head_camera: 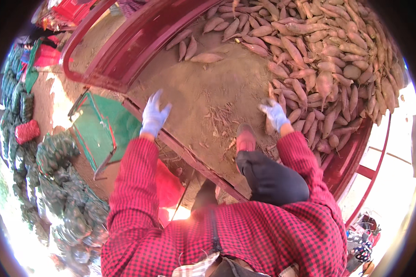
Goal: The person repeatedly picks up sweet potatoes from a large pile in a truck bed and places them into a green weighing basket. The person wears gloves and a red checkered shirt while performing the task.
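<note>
My left hand (154, 114), in a pale glove, is held over the near edge of a truck bed, fingers apart and nothing in it. At the left border of a large heap of sweet potatoes (327, 52) is my right hand (275, 114), also gloved, its fingertips bent and brownish. A sweet potato (270, 126) lies just below it; whether the hand grips anything cannot be made out. Between the hands, small root scraps (222, 116) are scattered on the dirt-covered bed (194, 86). A few sweet potatoes (206, 57) lie apart from the heap, towards the far side.
A red metal side panel (111, 45) bounds the bed at upper left, and a metal edge (194, 159) crosses below. My shoe (245, 138) rests on the bed. A green sheet on a frame (104, 128) stands left, beside filled green mesh sacks (69, 197) and a red sack (27, 132).
</note>
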Available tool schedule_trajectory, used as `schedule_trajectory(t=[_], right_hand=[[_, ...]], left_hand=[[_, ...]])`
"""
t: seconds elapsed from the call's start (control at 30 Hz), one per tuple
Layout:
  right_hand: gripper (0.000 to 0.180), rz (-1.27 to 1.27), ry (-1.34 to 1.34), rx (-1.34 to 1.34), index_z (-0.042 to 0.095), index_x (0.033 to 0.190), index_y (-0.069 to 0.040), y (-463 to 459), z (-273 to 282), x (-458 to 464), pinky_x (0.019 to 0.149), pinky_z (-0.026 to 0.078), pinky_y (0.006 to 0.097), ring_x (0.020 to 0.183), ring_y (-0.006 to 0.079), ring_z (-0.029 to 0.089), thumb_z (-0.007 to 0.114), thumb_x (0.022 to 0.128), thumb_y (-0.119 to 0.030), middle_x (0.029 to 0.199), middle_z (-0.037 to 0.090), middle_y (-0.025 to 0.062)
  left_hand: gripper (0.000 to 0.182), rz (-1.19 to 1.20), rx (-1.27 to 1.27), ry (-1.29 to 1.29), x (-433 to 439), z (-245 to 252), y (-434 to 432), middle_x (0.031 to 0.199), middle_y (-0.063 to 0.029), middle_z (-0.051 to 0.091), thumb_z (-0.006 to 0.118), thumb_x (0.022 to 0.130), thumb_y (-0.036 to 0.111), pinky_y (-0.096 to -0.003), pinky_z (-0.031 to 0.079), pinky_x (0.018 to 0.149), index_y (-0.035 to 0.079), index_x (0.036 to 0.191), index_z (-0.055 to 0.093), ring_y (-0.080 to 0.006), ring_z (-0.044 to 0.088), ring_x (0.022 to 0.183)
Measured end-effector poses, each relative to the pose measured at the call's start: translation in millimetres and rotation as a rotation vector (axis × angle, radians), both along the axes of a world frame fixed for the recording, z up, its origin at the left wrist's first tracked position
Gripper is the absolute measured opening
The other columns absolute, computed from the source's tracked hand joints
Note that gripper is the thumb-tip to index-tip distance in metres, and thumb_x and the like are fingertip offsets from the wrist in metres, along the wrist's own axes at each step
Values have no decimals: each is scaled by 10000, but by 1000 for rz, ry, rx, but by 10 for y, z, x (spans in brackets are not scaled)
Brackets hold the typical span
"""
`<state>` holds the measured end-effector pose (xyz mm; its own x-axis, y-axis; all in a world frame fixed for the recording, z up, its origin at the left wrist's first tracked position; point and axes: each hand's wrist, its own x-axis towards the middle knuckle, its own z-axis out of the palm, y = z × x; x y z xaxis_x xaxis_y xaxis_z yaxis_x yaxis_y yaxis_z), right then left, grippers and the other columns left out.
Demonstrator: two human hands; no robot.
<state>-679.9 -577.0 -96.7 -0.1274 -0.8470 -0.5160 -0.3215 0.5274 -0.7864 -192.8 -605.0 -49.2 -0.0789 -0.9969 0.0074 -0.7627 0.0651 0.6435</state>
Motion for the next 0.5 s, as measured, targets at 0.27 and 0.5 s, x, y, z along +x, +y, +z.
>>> schedule_trajectory(t=[0.27, 0.5], right_hand=[[409, -182, 48, -92, 616, 1207, -6, 1031, -262, -167, 902, 491, 282, 1024, 172, 624, 746, 833, -107, 1112, 657, 87], [524, -170, 740, -245, 596, 1217, -8, 1003, 31, -1013, 898, 501, 362, 1004, 294, 628, 773, 779, -234, 1088, 628, 177]], left_hand=[[703, -151, 5, -280, -711, -516, -2598, 1366, -230, 532, 611, 868, 482, -454, 433, 1038, 22, 1381, 473, -394, 521, 1249], [1259, 113, 294, -465, -1101, -933, -3095, 1526, -299, 267, 752, 636, 702, -508, 295, 1144, 79, 1544, 143, -477, 322, 1383]])
